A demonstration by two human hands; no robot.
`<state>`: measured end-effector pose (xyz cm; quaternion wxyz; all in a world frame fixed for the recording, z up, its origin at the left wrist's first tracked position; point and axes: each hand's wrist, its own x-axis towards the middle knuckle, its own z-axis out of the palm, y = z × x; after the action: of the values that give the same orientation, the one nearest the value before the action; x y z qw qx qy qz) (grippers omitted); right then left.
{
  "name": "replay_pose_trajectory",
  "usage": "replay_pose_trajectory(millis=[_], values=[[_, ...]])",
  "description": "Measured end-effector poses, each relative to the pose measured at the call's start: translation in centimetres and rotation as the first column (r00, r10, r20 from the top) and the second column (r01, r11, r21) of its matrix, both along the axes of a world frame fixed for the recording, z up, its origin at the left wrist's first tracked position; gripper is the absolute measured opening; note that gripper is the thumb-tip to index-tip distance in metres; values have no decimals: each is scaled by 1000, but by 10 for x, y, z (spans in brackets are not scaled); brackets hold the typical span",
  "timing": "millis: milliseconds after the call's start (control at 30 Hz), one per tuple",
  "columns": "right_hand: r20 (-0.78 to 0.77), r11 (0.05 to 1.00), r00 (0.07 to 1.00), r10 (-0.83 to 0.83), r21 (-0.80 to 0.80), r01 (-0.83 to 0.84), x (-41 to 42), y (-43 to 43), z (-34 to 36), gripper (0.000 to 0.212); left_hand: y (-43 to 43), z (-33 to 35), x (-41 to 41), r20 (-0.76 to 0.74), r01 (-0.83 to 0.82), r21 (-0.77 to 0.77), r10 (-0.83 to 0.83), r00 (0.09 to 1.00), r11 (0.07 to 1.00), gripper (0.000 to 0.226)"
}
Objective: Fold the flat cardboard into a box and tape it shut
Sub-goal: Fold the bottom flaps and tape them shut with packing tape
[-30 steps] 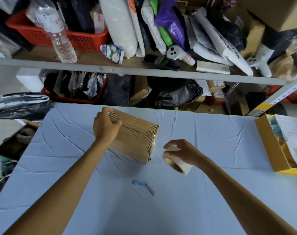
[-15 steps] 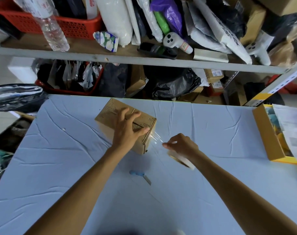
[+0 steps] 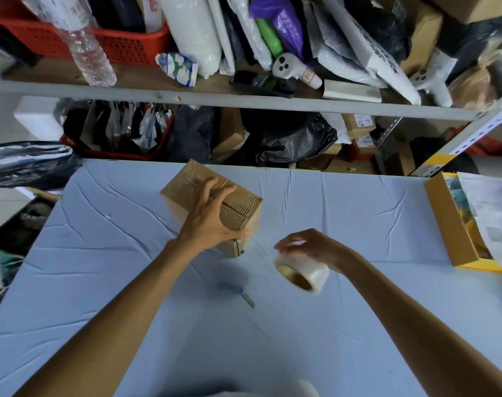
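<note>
A small brown cardboard box (image 3: pixel 238 210) stands folded on the light blue table (image 3: pixel 100 253), its top flaps closed along a centre seam. My left hand (image 3: pixel 208 217) lies spread over the top of the box, fingers straight and thumb at the near corner. To the right and nearer, my right hand (image 3: pixel 310 246) grips a roll of clear tape (image 3: pixel 302 272) from above, held just off the table. A faint strip of clear tape seems to run from the roll toward the box's near corner.
A blue-handled cutter (image 3: pixel 235 292) lies on the table in front of the box. A yellow cardboard tray (image 3: pixel 450 224) with papers sits at the right edge. Cluttered shelves (image 3: pixel 244 101) with bags, a bottle and a red basket stand behind the table.
My left hand shifted from the box's far left corner onto its top. My right hand drew the tape roll away from the box, to the right and toward me.
</note>
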<state>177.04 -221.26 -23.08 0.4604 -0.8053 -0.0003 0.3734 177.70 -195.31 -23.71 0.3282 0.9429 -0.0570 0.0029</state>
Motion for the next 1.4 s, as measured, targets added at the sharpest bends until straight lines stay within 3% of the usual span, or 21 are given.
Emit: replay_pose_trajectory(millis=[100, 200, 333, 533, 667, 833, 933, 1000, 1067, 1133, 1267, 1400], values=[[-9, 997, 999, 42, -66, -42, -2, 7, -9, 22, 0, 3, 3, -24, 31, 1, -31, 999, 1000, 98], [112, 999, 994, -3, 33, -1, -7, 9, -12, 12, 4, 6, 9, -72, 51, 2, -50, 996, 999, 99], [135, 984, 986, -97, 163, 74, -19, 1, -14, 4, 7, 5, 11, -99, 68, 10, -66, 993, 998, 101], [47, 988, 988, -146, -35, 148, -25, 11, -27, 31, 7, 7, 13, -137, 127, 5, -125, 983, 992, 101], [129, 979, 970, -204, 37, 201, -25, 13, -20, 9, 12, 7, 14, -167, 140, -24, -142, 976, 990, 99], [166, 968, 956, -243, -27, 251, -20, 12, -18, 16, -1, 11, 7, -142, 150, -28, -152, 978, 988, 93], [167, 967, 957, -238, -52, 249, -19, 11, -19, 20, -5, 14, -10, 34, 129, -127, -125, 992, 983, 65], [168, 967, 957, -238, -55, 250, -18, 12, -20, 20, -11, 7, -35, 286, 75, -102, -43, 957, 992, 35], [176, 969, 957, -232, -45, 243, -17, 13, -19, 18, -16, -10, -66, 376, 42, -81, -9, 927, 996, 16], [178, 970, 958, -224, -52, 236, -18, 16, -18, 16, -16, -39, -91, 263, 81, -54, -64, 963, 995, 12], [165, 970, 963, -213, -79, 228, -19, 19, -14, 15, -9, -92, -113, -154, 132, -17, -133, 979, 991, 26], [149, 969, 964, -220, -77, 234, -21, 20, -12, 16, -24, -116, -116, -263, 164, 14, -155, 952, 986, 31]])
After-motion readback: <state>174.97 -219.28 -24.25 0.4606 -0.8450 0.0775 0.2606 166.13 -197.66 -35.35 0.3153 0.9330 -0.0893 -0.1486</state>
